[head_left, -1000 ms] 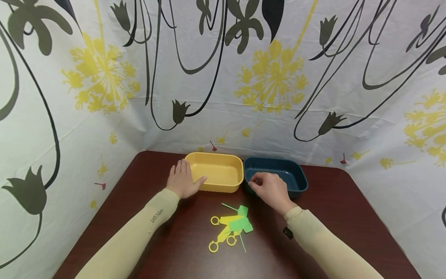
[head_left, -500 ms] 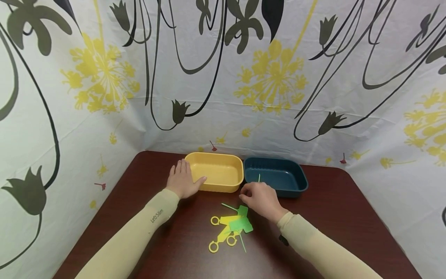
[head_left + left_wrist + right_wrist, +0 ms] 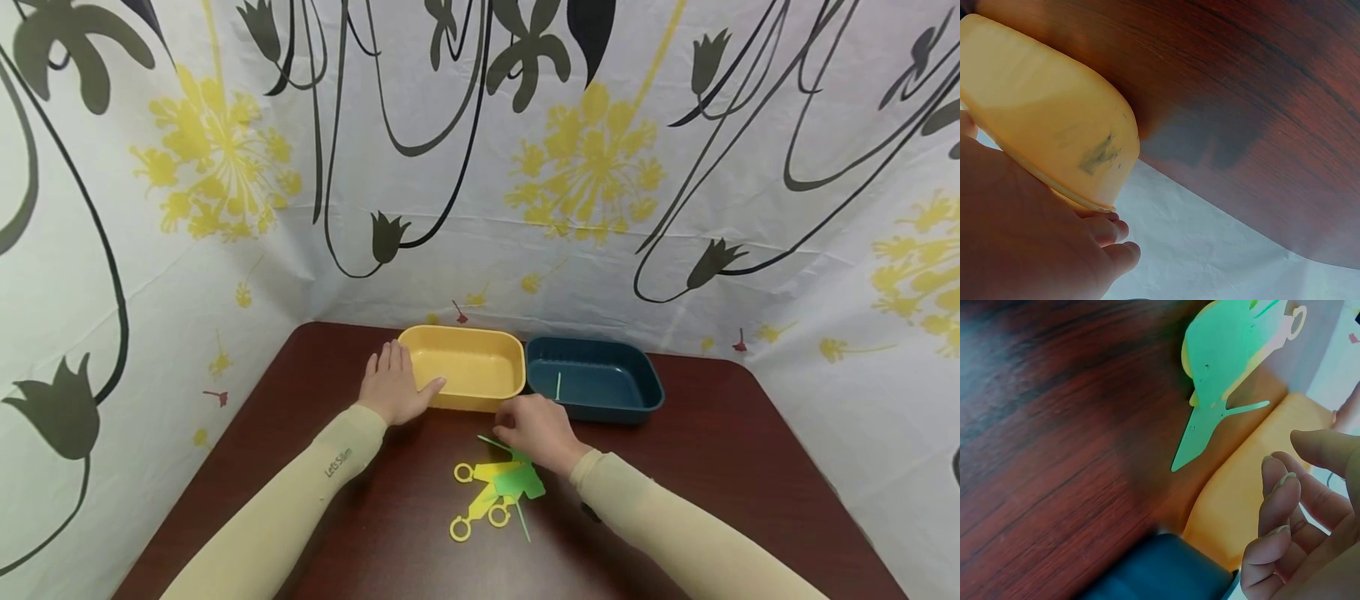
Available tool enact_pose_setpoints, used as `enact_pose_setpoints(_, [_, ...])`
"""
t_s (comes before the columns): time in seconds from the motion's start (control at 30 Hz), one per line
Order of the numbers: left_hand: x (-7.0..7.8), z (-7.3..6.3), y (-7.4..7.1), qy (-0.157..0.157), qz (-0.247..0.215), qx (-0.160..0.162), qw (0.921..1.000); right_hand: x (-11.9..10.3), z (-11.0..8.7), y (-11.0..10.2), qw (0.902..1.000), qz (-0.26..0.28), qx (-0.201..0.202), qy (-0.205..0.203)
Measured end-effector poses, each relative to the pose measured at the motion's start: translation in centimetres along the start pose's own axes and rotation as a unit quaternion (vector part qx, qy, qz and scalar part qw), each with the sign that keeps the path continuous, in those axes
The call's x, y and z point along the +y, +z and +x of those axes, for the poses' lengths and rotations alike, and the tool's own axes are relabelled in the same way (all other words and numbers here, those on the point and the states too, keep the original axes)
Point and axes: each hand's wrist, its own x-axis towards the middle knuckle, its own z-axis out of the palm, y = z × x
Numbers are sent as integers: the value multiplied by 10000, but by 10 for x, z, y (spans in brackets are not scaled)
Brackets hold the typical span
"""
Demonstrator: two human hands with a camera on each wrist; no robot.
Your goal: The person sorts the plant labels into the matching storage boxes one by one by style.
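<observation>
While left hand [image 3: 392,387] rests flat against yellow tray [image 3: 468,365], sleeve [image 3: 300,492] reads "Let's Slim"; right hand [image 3: 536,429] fingers loosely curled, empty.

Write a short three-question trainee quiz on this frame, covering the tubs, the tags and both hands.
1. True or false: the left hand rests against the yellow tub.
2. What lies inside the dark blue tub? A) a thin green strip B) a yellow ring C) nothing
3. Fill in: the right hand hovers over the pile of ____ and yellow tags on the table.

Key: 1 true; 2 A; 3 green.
</observation>
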Motion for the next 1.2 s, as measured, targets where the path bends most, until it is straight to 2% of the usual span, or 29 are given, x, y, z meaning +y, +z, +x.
enact_pose_setpoints(0.33, [2,-1,-3,-15,21,-46,10000,-4,11,12,9995,118,-275,-36])
enact_pose_setpoints(0.8, [2,-1,-4,-29,25,-77,10000,-12,16,24,9983,-109,-542,-174])
enact_pose_setpoints(1.2, [2,-1,-3,-23,25,12,10000,-13,19,30,9983,-215,-493,-213])
